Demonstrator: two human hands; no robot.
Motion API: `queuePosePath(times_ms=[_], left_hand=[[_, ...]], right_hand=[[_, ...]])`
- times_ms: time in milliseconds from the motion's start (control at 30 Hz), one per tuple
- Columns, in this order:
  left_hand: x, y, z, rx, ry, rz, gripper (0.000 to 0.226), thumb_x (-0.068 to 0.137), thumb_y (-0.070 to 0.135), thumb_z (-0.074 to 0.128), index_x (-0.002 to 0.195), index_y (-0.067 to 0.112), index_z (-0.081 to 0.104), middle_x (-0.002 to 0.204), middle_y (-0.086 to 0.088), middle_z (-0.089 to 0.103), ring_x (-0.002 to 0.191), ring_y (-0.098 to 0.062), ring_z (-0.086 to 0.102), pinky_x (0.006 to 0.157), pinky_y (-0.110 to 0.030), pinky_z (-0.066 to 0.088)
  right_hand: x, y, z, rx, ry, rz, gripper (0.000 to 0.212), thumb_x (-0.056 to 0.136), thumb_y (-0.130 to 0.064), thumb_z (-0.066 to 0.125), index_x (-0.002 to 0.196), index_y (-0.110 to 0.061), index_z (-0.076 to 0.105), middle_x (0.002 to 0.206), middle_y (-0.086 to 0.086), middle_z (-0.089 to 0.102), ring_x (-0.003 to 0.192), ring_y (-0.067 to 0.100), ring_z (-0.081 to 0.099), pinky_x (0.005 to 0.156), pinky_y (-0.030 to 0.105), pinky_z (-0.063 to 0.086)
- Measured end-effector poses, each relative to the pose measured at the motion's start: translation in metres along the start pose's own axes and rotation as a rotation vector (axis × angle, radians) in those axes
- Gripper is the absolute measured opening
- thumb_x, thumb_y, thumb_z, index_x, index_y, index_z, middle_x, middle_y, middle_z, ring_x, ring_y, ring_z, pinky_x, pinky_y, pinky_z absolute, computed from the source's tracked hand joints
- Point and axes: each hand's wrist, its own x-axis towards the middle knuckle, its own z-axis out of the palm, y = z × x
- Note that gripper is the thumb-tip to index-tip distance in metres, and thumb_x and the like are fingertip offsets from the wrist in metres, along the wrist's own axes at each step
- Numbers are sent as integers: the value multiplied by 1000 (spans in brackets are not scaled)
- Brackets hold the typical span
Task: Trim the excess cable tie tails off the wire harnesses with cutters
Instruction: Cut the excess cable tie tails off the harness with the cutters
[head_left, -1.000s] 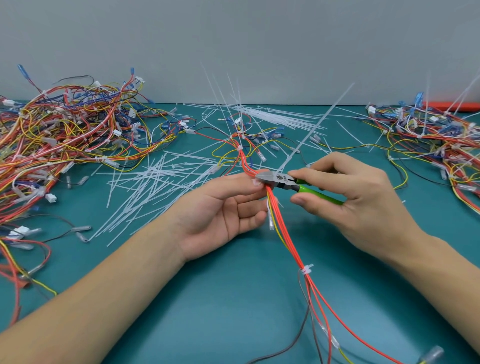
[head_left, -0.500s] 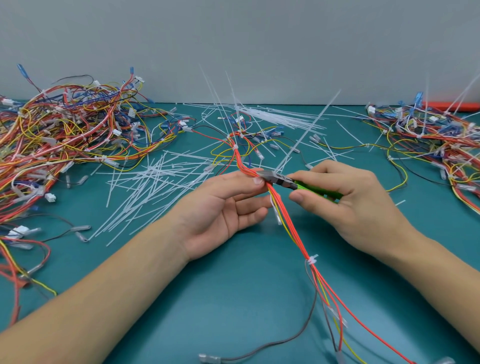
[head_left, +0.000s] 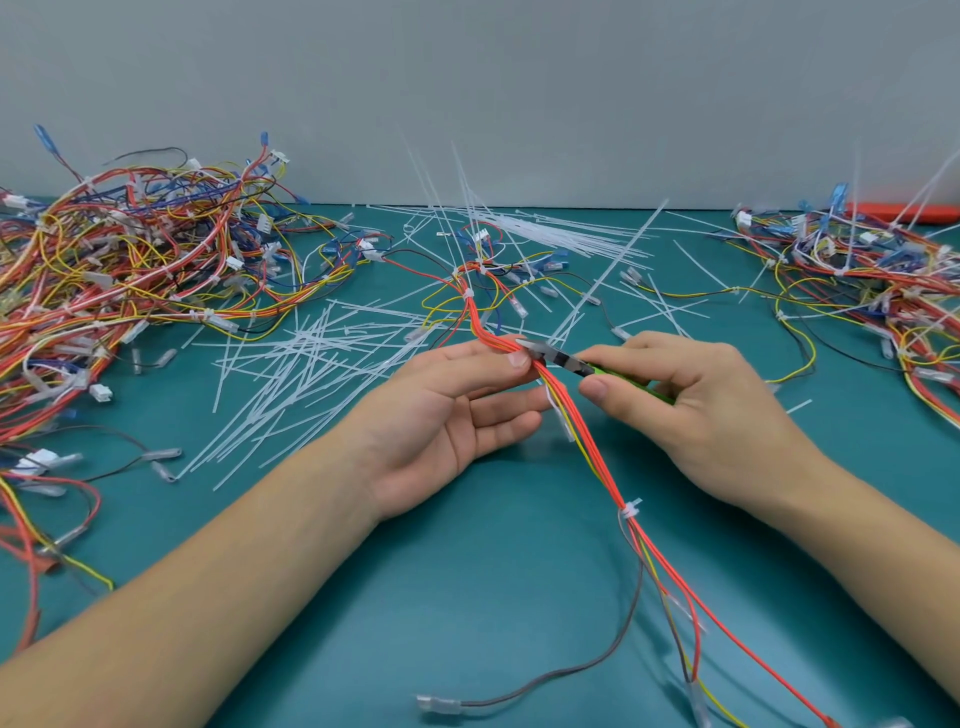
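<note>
Harness (head_left: 582, 431) drawn nearer, left hand (head_left: 457, 415) pinching it, right hand (head_left: 696, 410) gripping cutters (head_left: 563, 360) unchanged

Left hand (head_left: 447, 415) palm-up (fingers (head_left: 488, 358) pinching), right hand (head_left: 691, 405) curled.

Trimming a cable tie tail on a wire harness.
The left hand (head_left: 457, 415) pinches the red-and-yellow wire harness (head_left: 582, 436) at centre; the right hand (head_left: 696, 405), at 3 o'clock of it, grips green-handled cutters (head_left: 558, 358) whose tip meets a long tie tail (head_left: 608, 275) rising toward 1 o'clock. Cut tails (head_left: 296, 379) lie at 10 o'clock.
</note>
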Motion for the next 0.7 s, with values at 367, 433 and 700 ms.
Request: queuePosePath(times_ms=[367,433,700], left_hand=[[-1,1,2,-4,1,-12,39,80,17,72,118,10,68,106,-5,77,89,-19,77,72,-27,61],[-1,1,2,-7,6,-13,34,81,16,72,114,10,70,104,-5,77,89,-20,77,71,-27,61],[-1,1,1,-4,3,-17,20,81,17,72,100,13,78,104,-7,78,92,-22,77,73,-29,61]], right_hand=[[2,7,-1,41,-32,23,17,95,-47,66,105,-59,74,78,-2,63,68,6,49,67,7,35],[2,7,-2,57,-40,33,17,95,-48,66,106,-57,75,77,-1,63,70,12,51,74,6,36],[3,2,-4,76,-68,42,21,93,-52,61,106,-50,77,72,4,57,69,21,50,85,-1,32]])
